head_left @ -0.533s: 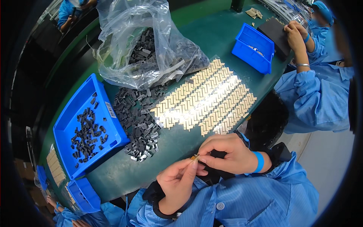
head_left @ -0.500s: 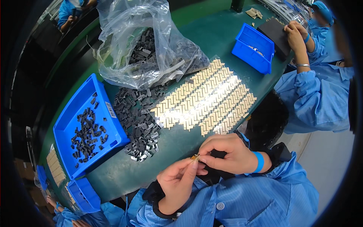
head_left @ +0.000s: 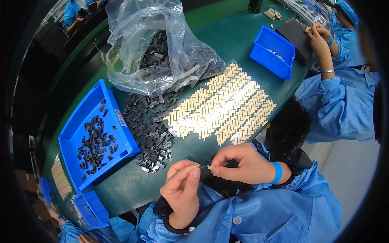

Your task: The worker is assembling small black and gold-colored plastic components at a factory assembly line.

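Observation:
Over the table's near edge, my left hand (head_left: 183, 190) pinches a tiny dark piece (head_left: 202, 166) between thumb and forefinger; its kind is too small to make out. Just right of it, my right hand (head_left: 245, 165) grips a small pale beige piece (head_left: 210, 168) in its fingertips. A narrow gap separates the two pinches. Beyond my hands lies a sheet of beige strips (head_left: 221, 107) in a zigzag pattern. To its left is a heap of small black plastic parts (head_left: 150, 135).
A clear plastic bag (head_left: 150, 69) of black parts sits behind the heap. At left stands a large blue bin (head_left: 129, 139) with black pieces, a smaller blue bin (head_left: 95, 204) below it. Another blue bin (head_left: 267, 60) stands far right, beside a co-worker's hands (head_left: 320, 38).
My hands have drawn apart: the left moved slightly left, and fingertips that met around a small piece now have a gap between them. The right hand stays nearly in place.

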Motion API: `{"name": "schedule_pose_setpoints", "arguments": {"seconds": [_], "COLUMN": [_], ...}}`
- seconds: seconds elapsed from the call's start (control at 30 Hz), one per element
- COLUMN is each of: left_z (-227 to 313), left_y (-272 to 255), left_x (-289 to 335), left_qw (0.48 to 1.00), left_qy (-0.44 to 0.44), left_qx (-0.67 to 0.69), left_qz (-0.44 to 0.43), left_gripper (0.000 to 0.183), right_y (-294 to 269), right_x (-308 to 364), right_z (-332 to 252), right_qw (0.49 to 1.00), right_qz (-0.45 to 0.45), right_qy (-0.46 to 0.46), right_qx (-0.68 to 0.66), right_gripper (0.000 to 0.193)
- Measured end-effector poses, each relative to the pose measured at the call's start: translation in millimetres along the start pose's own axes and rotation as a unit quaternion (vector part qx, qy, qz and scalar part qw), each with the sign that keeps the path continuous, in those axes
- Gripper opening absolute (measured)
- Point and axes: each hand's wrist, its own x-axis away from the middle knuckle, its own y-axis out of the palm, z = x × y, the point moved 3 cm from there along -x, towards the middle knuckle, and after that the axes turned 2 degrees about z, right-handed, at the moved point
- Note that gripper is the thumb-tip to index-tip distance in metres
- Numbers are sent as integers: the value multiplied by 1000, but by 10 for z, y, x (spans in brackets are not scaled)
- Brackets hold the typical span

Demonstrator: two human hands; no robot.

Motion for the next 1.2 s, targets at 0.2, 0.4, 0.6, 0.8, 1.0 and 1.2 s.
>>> {"name": "schedule_pose_setpoints", "arguments": {"seconds": [0.2,0.4,0.6,0.8,1.0,1.2], "left_z": [2,25,154,28,-83,-134], "left_y": [40,32,60,28,59,34], "left_x": [45,49,68,68,82,52], "left_qw": [992,972,909,944,994,993], "left_qy": [98,192,330,257,101,97], "left_qx": [-70,-130,-250,-198,46,71], "left_qz": [-21,-29,-40,-52,-7,-5], "left_gripper": [9,10,16,19,29,30], "right_y": [91,146,158,149,166,188], "right_x": [-8,9,19,23,27,20], "right_z": [97,127,117,116,119,97], "right_qw": [992,976,969,972,968,970], "right_qz": [9,11,0,9,26,38], "right_qy": [28,34,61,37,47,21], "right_qx": [-123,-213,-240,-233,-246,-239], "right_gripper": [9,8,9,9,11,14]}}
